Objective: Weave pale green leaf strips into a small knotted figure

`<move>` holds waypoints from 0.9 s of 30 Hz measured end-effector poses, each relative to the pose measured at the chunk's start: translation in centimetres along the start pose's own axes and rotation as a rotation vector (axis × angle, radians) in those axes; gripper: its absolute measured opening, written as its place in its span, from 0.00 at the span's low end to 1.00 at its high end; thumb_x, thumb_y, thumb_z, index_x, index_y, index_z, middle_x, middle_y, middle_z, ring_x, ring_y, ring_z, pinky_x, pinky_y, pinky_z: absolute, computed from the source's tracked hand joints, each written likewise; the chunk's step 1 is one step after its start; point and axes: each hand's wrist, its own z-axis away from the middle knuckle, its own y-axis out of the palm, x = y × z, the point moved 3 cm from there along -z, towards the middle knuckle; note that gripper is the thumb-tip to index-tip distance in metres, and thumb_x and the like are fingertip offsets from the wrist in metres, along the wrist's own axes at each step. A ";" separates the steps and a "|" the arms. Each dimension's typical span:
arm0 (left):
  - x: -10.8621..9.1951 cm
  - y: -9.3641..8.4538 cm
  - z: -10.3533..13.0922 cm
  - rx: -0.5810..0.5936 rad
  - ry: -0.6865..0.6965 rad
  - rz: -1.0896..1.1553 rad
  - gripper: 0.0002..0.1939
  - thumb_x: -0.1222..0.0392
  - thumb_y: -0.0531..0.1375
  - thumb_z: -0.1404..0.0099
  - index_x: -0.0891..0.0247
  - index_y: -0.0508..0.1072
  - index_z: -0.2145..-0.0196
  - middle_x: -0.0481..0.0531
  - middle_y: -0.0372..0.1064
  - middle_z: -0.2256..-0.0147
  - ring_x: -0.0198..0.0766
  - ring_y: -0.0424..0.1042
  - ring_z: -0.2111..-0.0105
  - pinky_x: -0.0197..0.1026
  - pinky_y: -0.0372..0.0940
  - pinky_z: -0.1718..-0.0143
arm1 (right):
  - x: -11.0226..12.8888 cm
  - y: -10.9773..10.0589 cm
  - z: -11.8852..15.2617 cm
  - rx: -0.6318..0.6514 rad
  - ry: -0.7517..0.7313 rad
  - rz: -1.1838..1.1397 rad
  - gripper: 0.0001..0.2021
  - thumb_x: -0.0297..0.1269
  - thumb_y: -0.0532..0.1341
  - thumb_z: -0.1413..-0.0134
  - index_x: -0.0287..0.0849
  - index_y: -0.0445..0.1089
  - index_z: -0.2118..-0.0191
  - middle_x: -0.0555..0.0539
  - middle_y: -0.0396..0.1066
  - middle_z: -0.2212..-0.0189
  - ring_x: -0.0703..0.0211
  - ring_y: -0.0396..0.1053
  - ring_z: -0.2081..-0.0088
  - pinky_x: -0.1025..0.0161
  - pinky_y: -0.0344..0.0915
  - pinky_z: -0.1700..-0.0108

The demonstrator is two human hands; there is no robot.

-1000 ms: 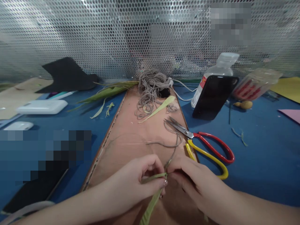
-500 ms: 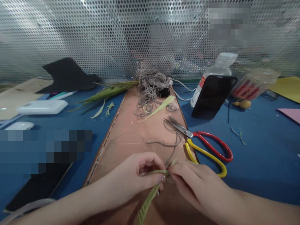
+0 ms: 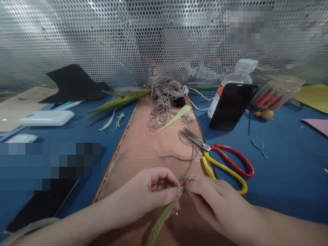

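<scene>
Above the cardboard strip [image 3: 135,136], my left hand [image 3: 156,189] is closed, thumb and index fingertip pinched at a small knot-like spot on a green leaf strip [image 3: 161,221]. The strip's long pleated end hangs down toward me. Against those fingertips, my right hand [image 3: 215,196] pinches the other end, where a bit of pale leaf pokes out above its fingers. A grey cord [image 3: 189,167] runs up from between the hands across the cardboard; its lower end is hidden by the fingers. Scissors [image 3: 205,145] with red and yellow handles lie partly open beyond my right hand.
A tangle of grey cord [image 3: 166,90] and a pale leaf piece [image 3: 176,118] lie farther up the cardboard. On the right are a phone [image 3: 233,107] leaning on a bottle [image 3: 242,71], and a tilted jar [image 3: 279,92]. Green leaves [image 3: 120,102] and a white case [image 3: 47,117] lie left.
My left thumb has shifted slightly right toward the pinch point. The thin green strand that crossed above that thumb no longer shows. My right hand has barely moved.
</scene>
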 end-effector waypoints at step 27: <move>-0.4 0.1 0.3 -0.033 0.087 -0.133 0.06 0.60 0.52 0.37 0.64 0.63 0.70 0.43 0.64 0.73 0.28 0.64 0.71 0.31 0.59 0.67 | -0.3 -0.4 0.0 0.004 0.057 -0.114 0.08 0.25 0.48 0.45 0.39 0.62 0.70 0.47 0.67 0.74 0.62 0.64 0.72 0.66 0.61 0.70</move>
